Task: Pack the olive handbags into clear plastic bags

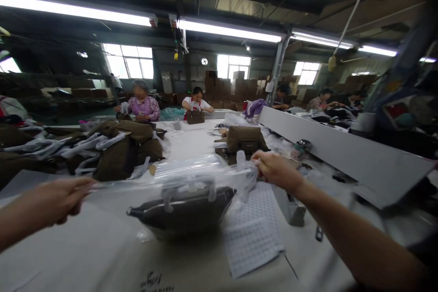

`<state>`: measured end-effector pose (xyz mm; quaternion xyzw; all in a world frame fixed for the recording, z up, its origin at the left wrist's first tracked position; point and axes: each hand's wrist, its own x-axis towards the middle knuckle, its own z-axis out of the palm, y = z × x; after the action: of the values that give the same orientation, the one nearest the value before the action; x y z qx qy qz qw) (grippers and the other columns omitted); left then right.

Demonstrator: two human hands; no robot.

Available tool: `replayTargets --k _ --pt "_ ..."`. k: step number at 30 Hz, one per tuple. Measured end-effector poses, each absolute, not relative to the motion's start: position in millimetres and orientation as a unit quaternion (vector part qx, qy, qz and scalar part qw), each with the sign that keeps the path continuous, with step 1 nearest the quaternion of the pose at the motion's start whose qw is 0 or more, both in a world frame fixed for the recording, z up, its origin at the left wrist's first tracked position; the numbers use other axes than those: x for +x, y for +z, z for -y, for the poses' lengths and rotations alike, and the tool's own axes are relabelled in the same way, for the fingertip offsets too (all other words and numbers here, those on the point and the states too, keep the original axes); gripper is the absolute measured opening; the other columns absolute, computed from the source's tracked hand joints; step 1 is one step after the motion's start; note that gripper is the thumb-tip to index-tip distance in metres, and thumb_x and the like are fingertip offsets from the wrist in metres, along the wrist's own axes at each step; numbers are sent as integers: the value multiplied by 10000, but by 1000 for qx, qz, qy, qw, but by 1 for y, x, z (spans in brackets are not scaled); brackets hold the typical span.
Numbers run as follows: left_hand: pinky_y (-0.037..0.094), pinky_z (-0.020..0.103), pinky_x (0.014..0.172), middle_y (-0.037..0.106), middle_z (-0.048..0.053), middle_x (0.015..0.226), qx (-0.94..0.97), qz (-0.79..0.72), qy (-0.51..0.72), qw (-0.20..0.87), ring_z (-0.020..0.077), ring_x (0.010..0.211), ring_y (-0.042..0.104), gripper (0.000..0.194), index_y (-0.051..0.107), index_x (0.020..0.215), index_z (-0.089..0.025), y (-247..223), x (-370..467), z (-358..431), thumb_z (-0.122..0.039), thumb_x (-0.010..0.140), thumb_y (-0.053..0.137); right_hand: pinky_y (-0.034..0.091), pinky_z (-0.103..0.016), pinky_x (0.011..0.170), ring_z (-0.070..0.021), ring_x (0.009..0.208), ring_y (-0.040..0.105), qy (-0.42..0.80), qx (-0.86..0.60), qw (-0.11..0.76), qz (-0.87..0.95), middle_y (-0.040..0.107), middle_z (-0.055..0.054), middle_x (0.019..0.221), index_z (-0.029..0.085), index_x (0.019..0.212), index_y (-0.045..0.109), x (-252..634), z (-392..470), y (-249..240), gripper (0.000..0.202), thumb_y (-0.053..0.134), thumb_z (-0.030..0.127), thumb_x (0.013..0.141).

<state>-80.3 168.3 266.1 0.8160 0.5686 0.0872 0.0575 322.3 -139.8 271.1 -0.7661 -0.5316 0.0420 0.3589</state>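
Clear plastic pulled taut between 2 hands over a dark bag

Through the head camera I have both hands in view, well apart above the desk (85, 246). On the left hand (61, 198), the fingers are pinched together, holding 1 edge of a clear plastic bag (119, 188). The right hand (278, 169) has its fingers closed on the opposite end, where the film bunches up. Between them I see a dark handbag (191, 216) through the plastic, its handles wrapped in white; I cannot tell whether its base touches the desk.

Just right of it I make out printed sheets (255, 242). Behind the handbag lie a stack of clear film (188, 165) and a brown bag (244, 139). A heap of brown bags (116, 155) fills the far left. Across the desk, 1 co-worker (196, 104) is behind another brown bag (195, 117).
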Motion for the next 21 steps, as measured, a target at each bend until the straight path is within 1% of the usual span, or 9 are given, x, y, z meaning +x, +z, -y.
replayTargets --k 1,3,6,10,14,16,18,20,21 --pt "430 224 592 468 -79 505 823 -559 45 93 81 482 534 421 496 1192 -135 282 -75 -175 -395 932 291 318 -125 351 -58 306 463 49 -760 356 541 521 87 404 172 812 600 328 131 292 78 539 190 766" --pt "404 209 587 451 -82 489 830 -543 -13 129 71 455 515 463 422 1262 -145 315 -65 -185 -416 921 265 248 -101 311 -41 245 411 99 -755 357 541 481 103 348 135 820 627 334 117 325 122 601 161 704" --pt "382 199 584 443 -66 491 843 -524 -67 101 71 456 509 491 467 1206 -94 346 -54 -187 -419 905 256 198 -74 300 -19 218 387 203 -757 337 521 482 91 340 88 732 635 331 103 349 96 612 171 692" --pt "391 205 564 419 -63 454 853 -502 -106 89 67 415 479 525 547 1085 -59 343 -56 -180 -464 880 283 172 -68 304 5 210 346 262 -747 334 511 466 105 327 87 684 641 325 93 349 74 648 152 651" --pt "365 174 524 379 -80 410 840 -516 -94 139 40 364 409 552 511 1171 -79 324 -79 -170 -496 859 327 189 -102 306 -12 229 351 248 -740 363 510 483 94 353 101 681 657 333 95 332 149 705 214 597" --pt "341 153 502 353 -86 398 826 -528 -66 186 36 355 392 570 473 1223 -87 315 -94 -165 -503 851 355 235 -129 317 -36 258 376 215 -750 327 533 485 85 370 116 736 660 336 100 322 216 688 309 643" --pt "319 137 469 328 -85 383 813 -529 -28 241 42 344 383 591 457 1241 -79 306 -109 -160 -509 841 386 352 -181 381 -86 357 475 99 -767 292 563 547 50 460 136 871 647 329 104 313 330 654 412 690" --pt "290 124 410 332 -79 379 800 -516 6 306 56 330 369 626 472 1242 -102 296 -118 -155 -542 796 465 480 -292 567 -183 630 612 -61 -745 281 602 656 -42 724 150 1071 580 307 102 305 505 649 477 692" --pt "273 124 375 341 -75 377 792 -508 24 337 66 323 361 645 494 1233 -130 290 -121 -152 -561 754 523 493 -354 689 -233 804 620 -121 -717 272 630 661 -93 897 152 1169 518 291 97 302 604 648 499 691"
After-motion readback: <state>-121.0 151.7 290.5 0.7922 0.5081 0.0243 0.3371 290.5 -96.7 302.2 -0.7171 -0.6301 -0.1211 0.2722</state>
